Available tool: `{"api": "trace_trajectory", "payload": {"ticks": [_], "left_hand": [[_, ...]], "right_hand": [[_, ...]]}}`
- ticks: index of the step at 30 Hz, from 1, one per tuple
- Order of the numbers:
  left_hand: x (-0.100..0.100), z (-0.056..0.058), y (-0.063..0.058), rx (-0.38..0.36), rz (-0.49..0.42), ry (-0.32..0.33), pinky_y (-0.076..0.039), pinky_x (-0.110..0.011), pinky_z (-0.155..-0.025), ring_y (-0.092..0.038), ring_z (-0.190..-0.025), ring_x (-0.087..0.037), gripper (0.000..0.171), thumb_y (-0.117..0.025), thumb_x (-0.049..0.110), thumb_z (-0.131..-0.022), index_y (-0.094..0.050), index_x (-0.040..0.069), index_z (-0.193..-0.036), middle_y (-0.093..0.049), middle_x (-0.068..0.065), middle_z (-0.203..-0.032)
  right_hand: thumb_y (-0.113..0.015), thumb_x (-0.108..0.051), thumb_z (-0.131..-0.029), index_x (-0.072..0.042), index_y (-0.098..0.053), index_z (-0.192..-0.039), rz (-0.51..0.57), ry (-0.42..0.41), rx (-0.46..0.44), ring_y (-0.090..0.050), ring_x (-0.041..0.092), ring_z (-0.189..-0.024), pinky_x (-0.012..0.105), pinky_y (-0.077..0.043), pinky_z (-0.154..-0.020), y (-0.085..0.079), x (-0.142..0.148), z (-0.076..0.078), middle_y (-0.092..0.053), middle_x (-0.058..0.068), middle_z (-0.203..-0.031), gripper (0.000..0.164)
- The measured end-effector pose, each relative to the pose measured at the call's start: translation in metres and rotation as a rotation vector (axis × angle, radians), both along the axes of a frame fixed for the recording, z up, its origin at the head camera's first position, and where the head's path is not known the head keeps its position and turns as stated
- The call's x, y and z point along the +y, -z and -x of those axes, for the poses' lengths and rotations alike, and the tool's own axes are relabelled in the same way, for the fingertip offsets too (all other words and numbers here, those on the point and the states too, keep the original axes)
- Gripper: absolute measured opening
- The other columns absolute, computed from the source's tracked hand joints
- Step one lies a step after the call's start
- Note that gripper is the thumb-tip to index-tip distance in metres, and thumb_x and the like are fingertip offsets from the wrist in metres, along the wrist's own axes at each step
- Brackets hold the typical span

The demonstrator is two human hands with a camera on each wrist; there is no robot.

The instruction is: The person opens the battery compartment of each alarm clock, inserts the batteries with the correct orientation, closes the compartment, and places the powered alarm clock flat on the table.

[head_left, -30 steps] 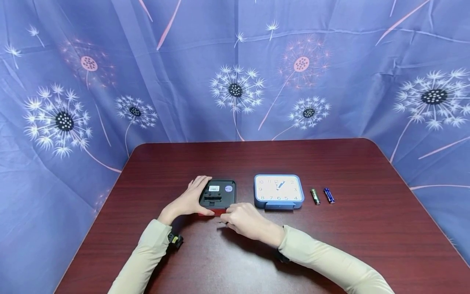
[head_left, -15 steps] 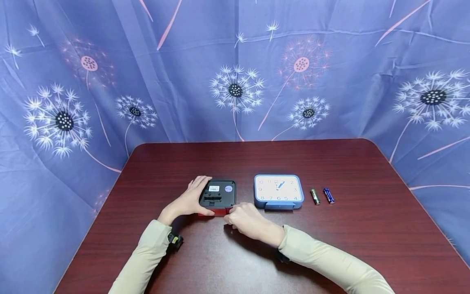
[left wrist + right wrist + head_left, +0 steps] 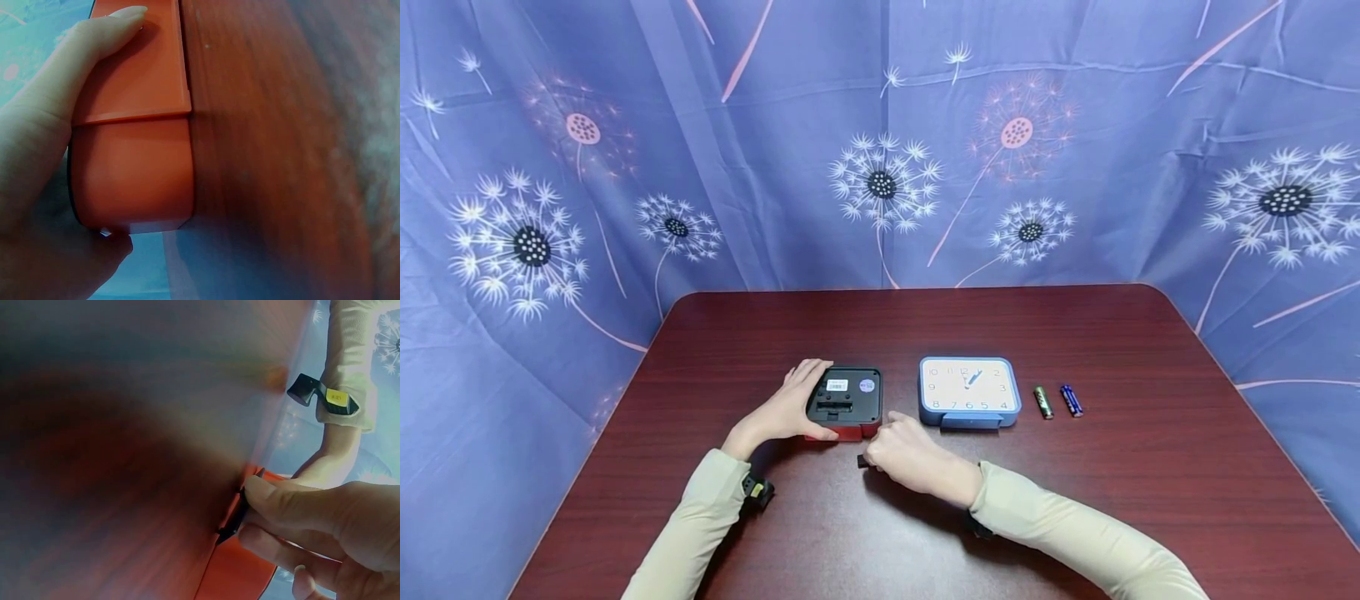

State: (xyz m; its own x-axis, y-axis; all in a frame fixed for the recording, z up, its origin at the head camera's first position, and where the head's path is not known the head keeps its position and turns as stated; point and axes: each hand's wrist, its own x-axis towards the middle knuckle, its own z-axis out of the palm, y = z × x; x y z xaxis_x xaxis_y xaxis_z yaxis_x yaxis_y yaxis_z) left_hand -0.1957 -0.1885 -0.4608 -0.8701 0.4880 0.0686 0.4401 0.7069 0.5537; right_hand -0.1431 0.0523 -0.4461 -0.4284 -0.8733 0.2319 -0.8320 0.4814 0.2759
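A red alarm clock (image 3: 850, 432) lies face down in the head view, its black back upward with an uncovered battery slot. My left hand (image 3: 781, 408) grips it from the left; in the left wrist view the thumb lies along its red side (image 3: 131, 169). Just off the clock's near right corner, my right hand (image 3: 904, 454) pinches a small black battery cover (image 3: 862, 461). The right wrist view shows this cover (image 3: 234, 520) between thumb and fingers, with tabs along one edge and the red clock behind it.
A blue alarm clock (image 3: 970, 419) lies face up to the right. Beyond it are a green battery (image 3: 1043, 402) and a blue battery (image 3: 1072, 400) on the dark red wooden table (image 3: 1037, 333). A blue dandelion-print curtain (image 3: 775, 208) hangs behind the table.
My right hand has shifted slightly right, away from the clock's near edge, and the battery cover has turned in its fingers. The left hand and the clock have stayed in place.
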Motion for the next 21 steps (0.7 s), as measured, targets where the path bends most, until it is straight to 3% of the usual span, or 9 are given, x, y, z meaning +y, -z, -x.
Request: {"api": "trace_trajectory", "payload": {"ticks": [13,21], "left_hand": [[-0.0005,-0.0002,-0.0006,-0.005,0.007,-0.006,-0.017,-0.066,-0.113,-0.031,-0.137,-0.035,0.114,-0.089,0.041,-0.062,-0.029,-0.001,-0.148,-0.035,-0.020,-0.147],[-0.0001,-0.0013,-0.0012,-0.012,0.003,-0.007,-0.016,-0.066,-0.113,-0.031,-0.137,-0.036,0.114,-0.089,0.042,-0.062,-0.029,-0.001,-0.148,-0.035,-0.021,-0.148]], "right_hand": [[-0.071,-0.024,-0.077,-0.030,-0.067,-0.062,0.000,-0.012,0.088,-0.059,0.007,-0.057,0.025,-0.037,-0.065,0.0030,-0.0015,-0.0021,-0.064,-0.016,-0.062,0.016],[-0.081,-0.031,-0.067,-0.027,-0.067,-0.068,-0.009,-0.022,0.029,-0.061,0.008,-0.063,0.025,-0.036,-0.064,-0.0009,0.0020,-0.0020,-0.066,-0.015,-0.067,0.014]]}}
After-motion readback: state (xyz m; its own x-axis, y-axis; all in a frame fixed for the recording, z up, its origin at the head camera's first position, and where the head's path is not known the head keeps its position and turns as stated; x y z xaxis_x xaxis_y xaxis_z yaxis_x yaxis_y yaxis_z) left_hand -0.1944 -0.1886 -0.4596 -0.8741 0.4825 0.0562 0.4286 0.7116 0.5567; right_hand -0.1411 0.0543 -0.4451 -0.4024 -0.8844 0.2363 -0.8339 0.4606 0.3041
